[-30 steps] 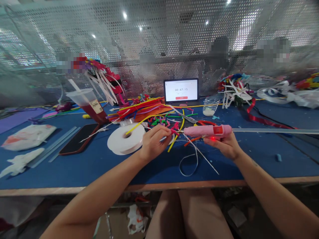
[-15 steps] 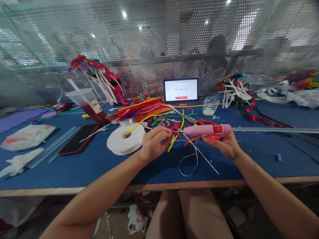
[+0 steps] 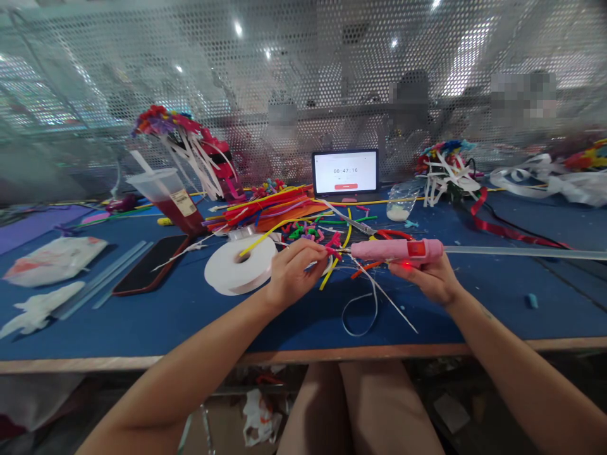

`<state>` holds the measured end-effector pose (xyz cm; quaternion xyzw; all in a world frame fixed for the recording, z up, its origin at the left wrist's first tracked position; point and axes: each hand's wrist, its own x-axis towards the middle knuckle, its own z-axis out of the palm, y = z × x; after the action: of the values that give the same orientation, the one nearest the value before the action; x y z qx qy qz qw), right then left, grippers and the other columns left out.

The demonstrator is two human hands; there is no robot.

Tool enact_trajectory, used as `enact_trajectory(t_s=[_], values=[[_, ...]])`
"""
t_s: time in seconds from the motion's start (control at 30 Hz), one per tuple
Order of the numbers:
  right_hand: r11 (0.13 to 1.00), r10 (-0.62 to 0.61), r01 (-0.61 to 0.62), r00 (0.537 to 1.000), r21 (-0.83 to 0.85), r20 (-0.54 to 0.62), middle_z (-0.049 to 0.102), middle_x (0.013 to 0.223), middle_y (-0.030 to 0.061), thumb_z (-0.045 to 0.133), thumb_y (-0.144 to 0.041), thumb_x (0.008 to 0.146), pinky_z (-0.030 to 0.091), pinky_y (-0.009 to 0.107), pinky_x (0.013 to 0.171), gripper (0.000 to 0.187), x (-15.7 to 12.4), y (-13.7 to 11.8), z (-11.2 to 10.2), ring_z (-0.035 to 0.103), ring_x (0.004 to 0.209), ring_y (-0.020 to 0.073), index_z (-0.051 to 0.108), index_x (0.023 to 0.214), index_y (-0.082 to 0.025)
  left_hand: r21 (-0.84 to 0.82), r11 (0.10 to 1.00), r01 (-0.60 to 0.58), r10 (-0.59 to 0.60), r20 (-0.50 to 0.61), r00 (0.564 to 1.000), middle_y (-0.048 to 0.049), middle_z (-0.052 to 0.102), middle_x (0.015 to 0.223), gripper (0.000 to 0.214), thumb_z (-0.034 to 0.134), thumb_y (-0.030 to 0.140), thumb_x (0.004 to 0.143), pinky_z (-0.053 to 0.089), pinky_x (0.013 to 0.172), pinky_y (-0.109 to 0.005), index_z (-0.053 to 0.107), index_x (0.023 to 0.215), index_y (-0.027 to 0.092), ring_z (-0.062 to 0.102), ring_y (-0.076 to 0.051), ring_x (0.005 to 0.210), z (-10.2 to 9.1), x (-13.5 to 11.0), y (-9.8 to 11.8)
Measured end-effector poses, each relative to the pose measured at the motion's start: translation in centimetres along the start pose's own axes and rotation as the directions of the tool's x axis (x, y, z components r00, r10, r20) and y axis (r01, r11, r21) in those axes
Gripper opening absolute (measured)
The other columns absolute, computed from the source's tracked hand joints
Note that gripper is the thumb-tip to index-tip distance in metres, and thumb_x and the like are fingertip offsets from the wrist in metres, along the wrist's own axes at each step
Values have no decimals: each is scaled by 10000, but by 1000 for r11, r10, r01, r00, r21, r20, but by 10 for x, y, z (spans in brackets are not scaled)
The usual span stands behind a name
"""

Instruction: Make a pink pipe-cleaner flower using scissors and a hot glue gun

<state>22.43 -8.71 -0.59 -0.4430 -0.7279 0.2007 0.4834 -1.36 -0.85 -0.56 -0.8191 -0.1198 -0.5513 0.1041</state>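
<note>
My right hand (image 3: 429,275) is closed round a pink hot glue gun (image 3: 386,249), which lies level with its nozzle pointing left and a red light glowing below its body. A long clear glue stick (image 3: 516,253) runs out of its back. Between the fingertips of my left hand (image 3: 296,268) is a small pink pipe cleaner piece (image 3: 333,251), right at the nozzle tip; whether the two touch I cannot tell. A thin white ribbon (image 3: 386,308) trails on the table just below the nozzle, and a yellow pipe cleaner (image 3: 327,278) lies behind it.
A white ribbon spool (image 3: 222,268), a phone (image 3: 150,265) and a cup of red drink (image 3: 173,202) stand to the left. Behind are colourful pipe cleaners (image 3: 279,208), scissors (image 3: 353,221) and a screen with a timer (image 3: 345,170). A small plastic bag (image 3: 401,205) sits back right.
Hardly anything differs. Both hands, the glue gun and the pink piece keep the same places relative to each other; the whole view has shifted very slightly.
</note>
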Motion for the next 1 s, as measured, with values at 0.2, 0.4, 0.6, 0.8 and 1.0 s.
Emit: enact_trajectory(t_s=[0.2, 0.4, 0.6, 0.8, 1.0], values=[[996, -4, -2, 998, 94, 63, 672, 1115, 61, 568, -389, 823, 458, 392, 957, 341, 0, 0, 0, 593, 1083, 260, 666, 1098, -213, -8, 1000, -5, 5, -12, 1000, -18, 658, 735, 125, 645, 89, 744, 519, 604, -181, 549, 747, 169, 624, -86, 665, -1, 0, -2], [997, -6, 7, 1000, 80, -10, 709, 1002, 58, 617, -365, 789, 507, 362, 877, 278, -1, 4, 1, 643, 979, 252, 699, 1001, -205, -10, 1000, 13, -13, -21, 1000, -15, 653, 732, 117, 639, 92, 747, 521, 606, -190, 552, 742, 170, 621, -88, 664, -1, 0, -2], [997, -22, 24, 999, 71, -28, 718, 944, 45, 632, -358, 779, 533, 353, 821, 252, -3, 6, 1, 664, 902, 244, 705, 972, -214, -6, 999, 42, -42, -55, 998, -9, 646, 721, 127, 646, 87, 738, 512, 593, -190, 549, 726, 169, 615, -87, 656, -1, 2, -1], [999, -12, 14, 999, 53, -40, 723, 926, 30, 636, -396, 776, 536, 349, 836, 258, -4, 8, 1, 662, 917, 243, 706, 969, -239, -39, 994, 106, -109, -88, 990, -8, 641, 709, 155, 670, 65, 704, 511, 602, -205, 551, 716, 164, 612, -94, 663, 0, 2, -2], [999, -43, 43, 999, 14, 9, 724, 926, 32, 638, -391, 775, 531, 367, 859, 300, -3, 10, 0, 656, 948, 256, 700, 1025, -238, -72, 983, 167, -173, -93, 981, 1, 637, 703, 150, 660, 67, 701, 510, 598, -216, 551, 700, 171, 615, -101, 667, 1, 1, -4]])
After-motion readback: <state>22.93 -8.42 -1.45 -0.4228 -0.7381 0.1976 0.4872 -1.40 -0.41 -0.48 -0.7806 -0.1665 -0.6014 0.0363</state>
